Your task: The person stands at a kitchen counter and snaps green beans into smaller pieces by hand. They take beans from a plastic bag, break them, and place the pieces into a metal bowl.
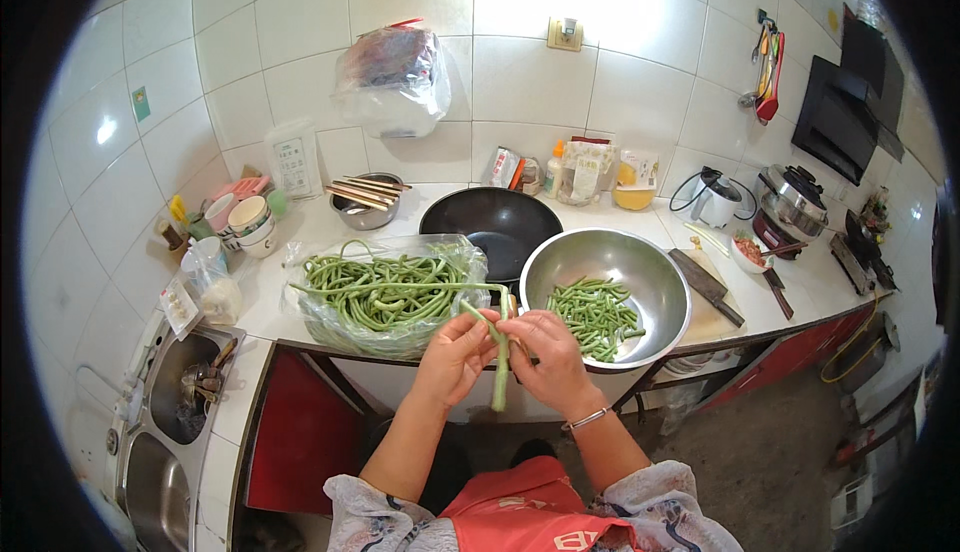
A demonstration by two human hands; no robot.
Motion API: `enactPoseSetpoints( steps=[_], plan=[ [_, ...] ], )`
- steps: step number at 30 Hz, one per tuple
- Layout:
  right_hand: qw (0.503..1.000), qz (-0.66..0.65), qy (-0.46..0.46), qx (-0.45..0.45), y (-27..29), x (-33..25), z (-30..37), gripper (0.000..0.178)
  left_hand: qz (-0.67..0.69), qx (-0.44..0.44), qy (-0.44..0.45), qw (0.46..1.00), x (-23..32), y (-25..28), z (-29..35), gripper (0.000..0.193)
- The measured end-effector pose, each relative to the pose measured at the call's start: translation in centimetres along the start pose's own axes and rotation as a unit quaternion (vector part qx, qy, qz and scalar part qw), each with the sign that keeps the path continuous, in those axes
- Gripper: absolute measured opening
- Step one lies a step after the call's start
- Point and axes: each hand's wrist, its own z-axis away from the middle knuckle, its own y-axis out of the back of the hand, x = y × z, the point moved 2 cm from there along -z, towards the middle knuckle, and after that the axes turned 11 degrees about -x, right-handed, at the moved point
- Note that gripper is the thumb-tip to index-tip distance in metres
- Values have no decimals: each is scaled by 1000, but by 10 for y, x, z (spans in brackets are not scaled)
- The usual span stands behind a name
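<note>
My two hands are close together in front of the counter edge, pinching long green beans (501, 384) between them. My left hand (452, 360) grips one side of the beans, its fingertips closed on them. My right hand (548, 354), with a bangle at the wrist, closes on them just to the right. One strand reaches left over a clear plastic bag (330, 337) heaped with whole long beans (385, 292). Beside my right hand stands a wide steel bowl (662, 287); short bean pieces (595, 320) lie in it.
Behind the bowl sits a black wok (490, 214). A cleaver (705, 287) rests on a cutting board (700, 327) at the right, near a small bowl of meat (747, 252). A double sink (180, 392) is at the left. Chopsticks lie across a metal bowl (362, 214).
</note>
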Motion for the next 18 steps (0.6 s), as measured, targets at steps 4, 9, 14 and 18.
enactPoseSetpoints(
  steps=[4,9,14,18],
  plan=[
    [999,-8,32,-19,-7,3,6,24,39,52,-2,998,-6,7,-6,15],
    [998,-52,2,-25,-11,3,10,15,19,59,-11,998,1,4,-4,16],
    [993,-59,-99,-10,-22,0,9,12,13,91,-30,995,-9,14,-4,17],
    [984,-51,-171,9,-26,-2,8,13,-14,121,-57,991,-12,16,-1,19]
  ],
)
